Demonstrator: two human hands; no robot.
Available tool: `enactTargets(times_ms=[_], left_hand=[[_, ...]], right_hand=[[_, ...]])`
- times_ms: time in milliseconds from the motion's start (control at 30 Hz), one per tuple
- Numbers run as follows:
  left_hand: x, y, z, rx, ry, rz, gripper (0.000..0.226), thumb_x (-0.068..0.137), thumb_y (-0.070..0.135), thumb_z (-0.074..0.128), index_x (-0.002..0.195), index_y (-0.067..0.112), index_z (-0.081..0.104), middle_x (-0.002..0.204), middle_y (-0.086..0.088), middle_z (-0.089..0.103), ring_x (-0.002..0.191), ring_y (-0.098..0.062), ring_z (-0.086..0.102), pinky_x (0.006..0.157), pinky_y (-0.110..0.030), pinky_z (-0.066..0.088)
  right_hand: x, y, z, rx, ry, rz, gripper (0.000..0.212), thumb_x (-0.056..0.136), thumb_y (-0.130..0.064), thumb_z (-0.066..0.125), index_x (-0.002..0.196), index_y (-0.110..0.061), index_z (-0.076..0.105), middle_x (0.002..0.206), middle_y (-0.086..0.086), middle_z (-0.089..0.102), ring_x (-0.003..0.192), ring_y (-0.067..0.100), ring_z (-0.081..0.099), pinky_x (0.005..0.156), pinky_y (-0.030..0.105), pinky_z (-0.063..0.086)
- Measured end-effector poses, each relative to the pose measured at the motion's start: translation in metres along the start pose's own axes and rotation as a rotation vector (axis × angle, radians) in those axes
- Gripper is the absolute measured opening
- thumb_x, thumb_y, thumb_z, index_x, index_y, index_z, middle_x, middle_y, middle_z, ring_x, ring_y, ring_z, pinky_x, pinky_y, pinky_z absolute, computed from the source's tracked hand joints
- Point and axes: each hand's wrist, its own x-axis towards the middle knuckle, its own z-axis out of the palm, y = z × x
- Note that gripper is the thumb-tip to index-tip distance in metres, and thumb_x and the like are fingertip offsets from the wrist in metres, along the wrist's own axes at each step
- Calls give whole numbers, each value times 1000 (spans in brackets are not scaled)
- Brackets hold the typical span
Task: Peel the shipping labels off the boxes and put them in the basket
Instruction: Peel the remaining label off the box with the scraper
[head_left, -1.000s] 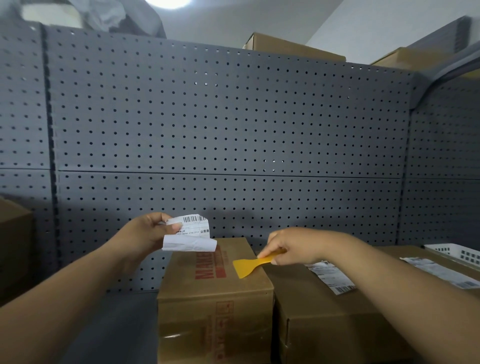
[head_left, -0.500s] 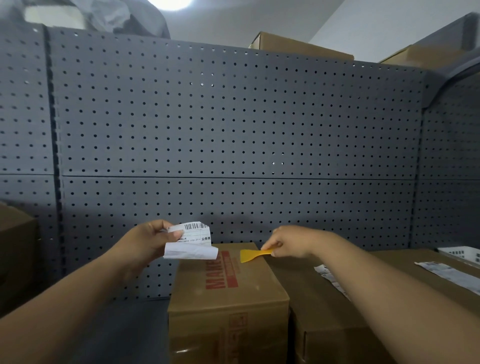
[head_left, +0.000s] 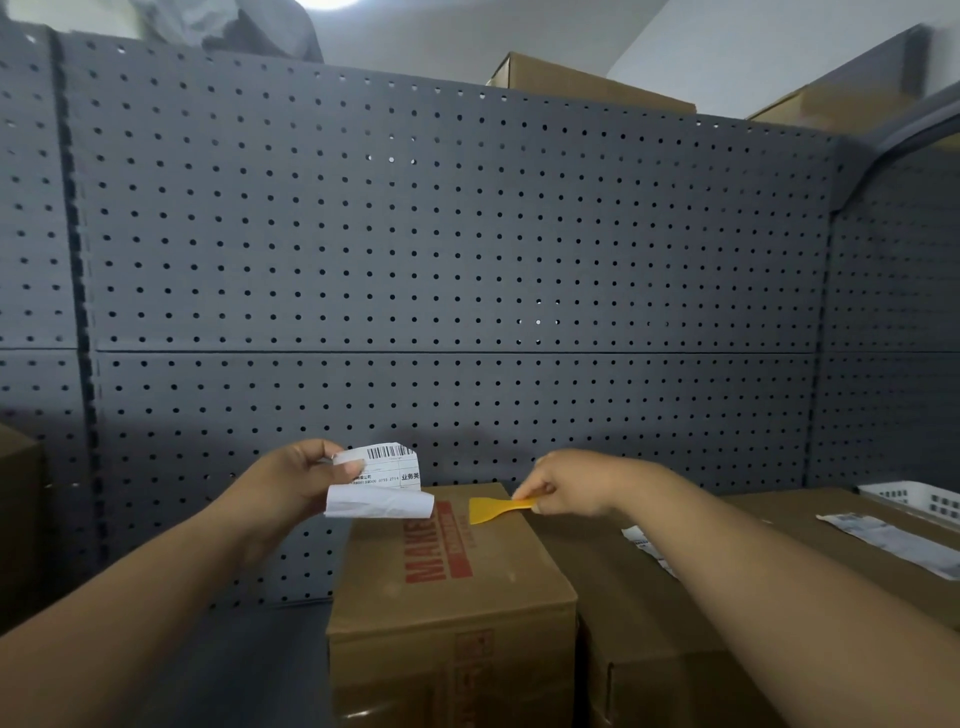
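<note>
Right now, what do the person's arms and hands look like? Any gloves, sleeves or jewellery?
Both hands are bare: no gloves on the left hand or the right hand. Both forearms are uncovered as far as the bottom edge of the view, with no sleeve, cuff, watch or bracelet showing. No rings are visible on the fingers, and nothing marks the arms.

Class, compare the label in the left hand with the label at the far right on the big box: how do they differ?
The held label is off its box, pinched in the left hand; the far-right label lies on the big box. The held one curls, its lower part folded under; the other lies flat. The held one shows a barcode clearly; the other's print is too blurred to read. Both are white printed paper.
</note>
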Motion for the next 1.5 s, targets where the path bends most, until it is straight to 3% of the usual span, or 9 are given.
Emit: enactTargets(times_ms=[167, 267, 400, 533, 667, 900, 1100, 1300, 1500], left_hand=[[0, 2, 5, -5, -29, 12, 9, 86, 13, 62, 80, 6, 62, 72, -4, 72, 58, -10, 65, 57, -20, 50], [-1, 3, 7, -4, -33, 12, 11, 86, 13, 62, 77, 8, 63, 70, -4, 71, 63, -16, 61, 67, -27, 48], [-5, 7, 14, 3, -59, 24, 14, 87, 14, 61, 74, 9, 63, 70, -3, 72, 63, -14, 64, 63, -23, 49], [-10, 13, 26, -1, -93, 57, 12, 88, 13, 60, 77, 8, 62, 73, -4, 70, 60, -12, 64, 60, -22, 50], [-16, 18, 45, -14, -129, 83, 12, 88, 11, 59, 77, 7, 61, 68, -3, 71, 56, -9, 66, 52, -16, 52], [-19, 28, 88, 1, -146, 99, 13, 87, 13, 61, 75, 9, 59, 75, -9, 65, 60, -16, 59, 60, -24, 49], [-19, 41, 135, 6, -115, 127, 10, 87, 13, 61, 86, 3, 62, 67, -2, 70, 51, -4, 64, 47, -13, 48], [-23, 55, 196, -3, -83, 142, 9, 86, 16, 62, 83, 8, 63, 80, -8, 67, 75, -20, 57, 75, -29, 44], [-32, 56, 260, -88, -56, 116, 9, 86, 15, 62, 87, 6, 62, 93, -19, 65, 85, -28, 57, 85, -41, 45]], right_hand=[[-1, -6, 0, -40, 11, 8, 28, 93, -21, 49, 115, -25, 65, 107, 8, 61, 97, 31, 57, 84, 43, 48], [-15, 9, -9, -43, 46, 68, 28, 93, -19, 47, 115, -23, 64, 110, 14, 61, 96, 33, 57, 84, 44, 48], [-33, 19, -14, -26, 139, 87, 33, 93, -23, 50, 125, -24, 58, 100, -2, 51, 103, 26, 55, 87, 40, 45], [-51, 26, -15, 2, 195, 96, 32, 93, -22, 51, 123, -25, 60, 99, 3, 55, 98, 30, 57, 84, 45, 47], [-72, 40, -13, 41, 245, 113, 32, 92, -21, 53, 124, -25, 60, 97, -5, 48, 96, 19, 52, 81, 30, 41], [-107, 69, -14, 61, 278, 144, 32, 92, -21, 53, 123, -26, 60, 100, -6, 49, 95, 13, 50, 80, 26, 39], [-138, 107, -23, 47, 281, 152, 32, 93, -21, 51, 123, -25, 59, 102, 0, 51, 96, 21, 53, 84, 35, 45], [-164, 158, -38, 36, 264, 107, 31, 93, -20, 51, 122, -24, 60, 105, 6, 53, 97, 24, 54, 85, 34, 44], [-191, 210, -42, -2, 239, 81, 32, 94, -22, 51, 125, -24, 58, 106, 2, 53, 97, 21, 54, 81, 28, 42]])
